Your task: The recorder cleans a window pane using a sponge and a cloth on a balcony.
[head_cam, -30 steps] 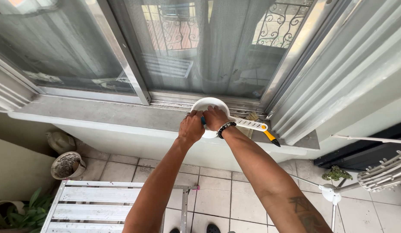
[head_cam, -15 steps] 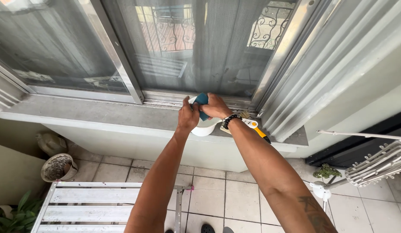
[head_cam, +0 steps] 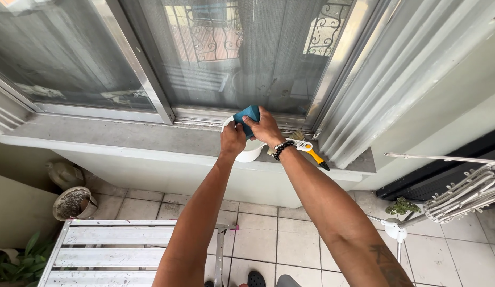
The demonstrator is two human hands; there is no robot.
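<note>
Gripping a teal cloth (head_cam: 248,118) from both sides, the two hands meet just above a white bowl (head_cam: 249,152) that stands on the grey window sill (head_cam: 125,136). The left hand (head_cam: 232,140) pinches the cloth's lower left edge between thumb and fingers, closed tight on it. The right hand (head_cam: 265,129), with a dark beaded bracelet (head_cam: 282,149) at the wrist, clamps the cloth's right side, its thumb pressed over the front of the fabric. The cloth is bunched (its upper corner pokes up clear of the knuckles) and hangs directly over the bowl's mouth, though whether it touches the rim cannot be told.

Just to the right of the bowl, partly hidden behind the right wrist, a scraper tool with a white and yellow handle (head_cam: 309,150) lies on the sill, its dark tip pointing right toward the corrugated metal panel (head_cam: 380,79). A brush with pale bristles (head_cam: 297,136) lies just behind it, close to the window track.

Behind the hands stands a sliding window with an aluminium frame (head_cam: 141,69) and a fine mesh screen. Below the sill, on the tiled floor, sit a metal platform (head_cam: 119,250) at the lower left, a soil-filled pot (head_cam: 72,204) beside it, and a folding drying rack (head_cam: 460,196) at the right.
</note>
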